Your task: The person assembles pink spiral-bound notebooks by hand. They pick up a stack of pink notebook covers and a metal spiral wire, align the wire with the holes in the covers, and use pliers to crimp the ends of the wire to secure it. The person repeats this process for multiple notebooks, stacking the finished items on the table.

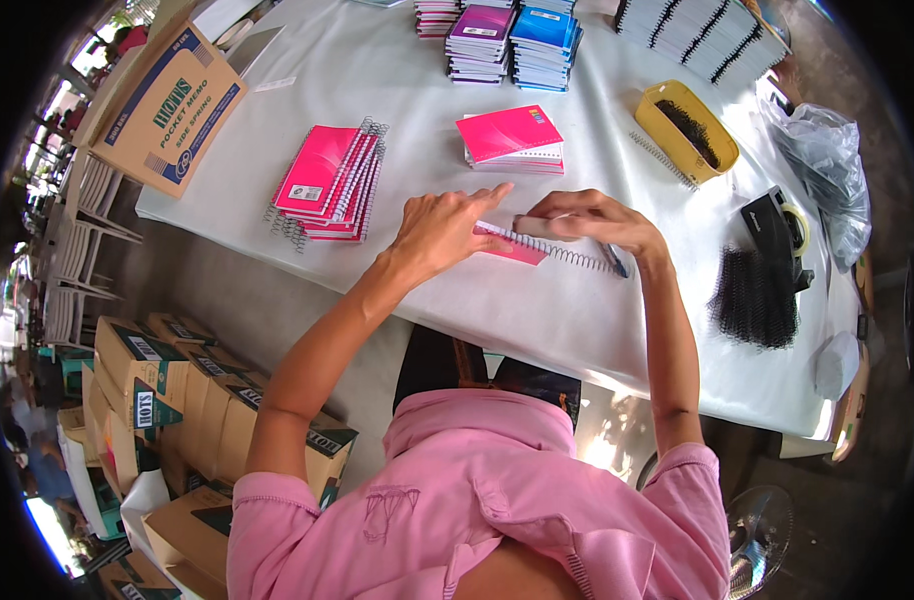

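Note:
Near the table's front edge lies a small notebook (517, 249) with a pink cover. Along its upper edge runs a metal spiral wire (577, 260), whose loose end sticks out to the right. My left hand (437, 230) grips the notebook's left end, thumb along the near side and fingers over the far side. My right hand (602, 220) is curled above the wire, its fingers partly smeared by motion. A slim pen-like tool (617, 262) with a dark blue end pokes out beneath that palm; the rest of it is hidden.
Pink spiral notebooks (322, 185) are stacked at left, loose-covered pink ones (512, 138) ahead. A yellow tray (697, 120) holds dark coils. Right are a tape dispenser (767, 225), black mesh-like coils (757, 300) and a plastic bag (822, 160). Cartons (177, 110) stand left.

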